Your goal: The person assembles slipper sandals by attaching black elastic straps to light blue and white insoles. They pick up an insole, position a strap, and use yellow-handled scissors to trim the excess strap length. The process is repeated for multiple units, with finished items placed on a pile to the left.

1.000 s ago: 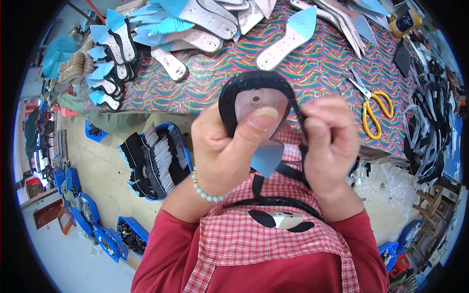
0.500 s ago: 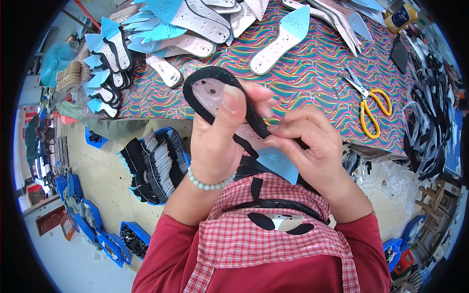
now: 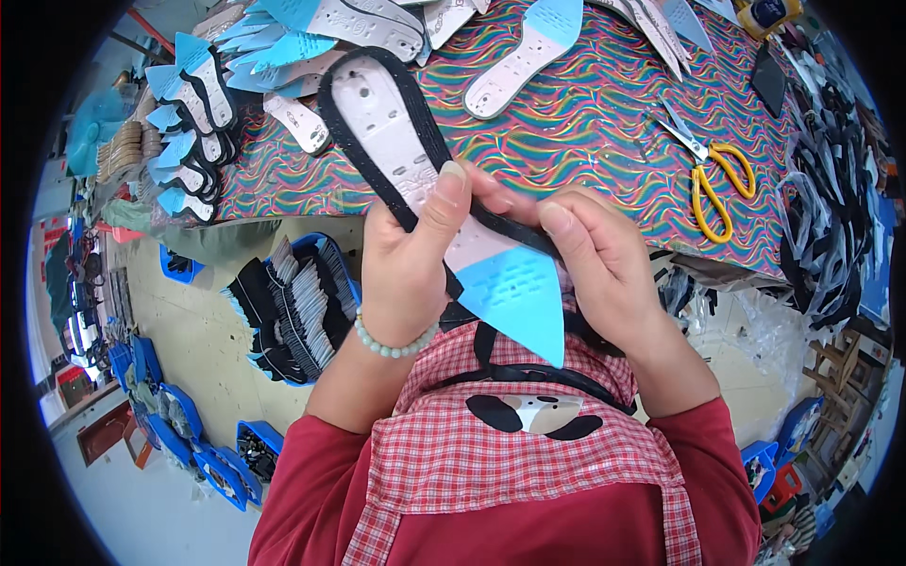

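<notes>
A shoe insole (image 3: 377, 108), white with a blue pointed toe, is held up between my hands over the table's near edge. A black strip (image 3: 422, 108) runs round its heel and along both sides. My left hand (image 3: 411, 259) is closed round the insole's middle, thumb lying on its white face. At the insole's right edge, near where the blue part begins, my right hand (image 3: 604, 264) pinches the strip between thumb and fingers. The undersides of the fingers are partly hidden.
Yellow-handled scissors (image 3: 713, 179) lie on the patterned tablecloth (image 3: 585, 141), near a loose insole (image 3: 519, 71). Black-edged insoles (image 3: 203, 90) are stacked at left, beside a larger pile. Black strips (image 3: 826, 179) hang at right. Below stands a filled blue basket (image 3: 344, 278).
The insole has turned so its face and blue toe show more fully, its heel swinging up and left. My right thumb has come up onto the edge strip. The whole view has shifted slightly.
</notes>
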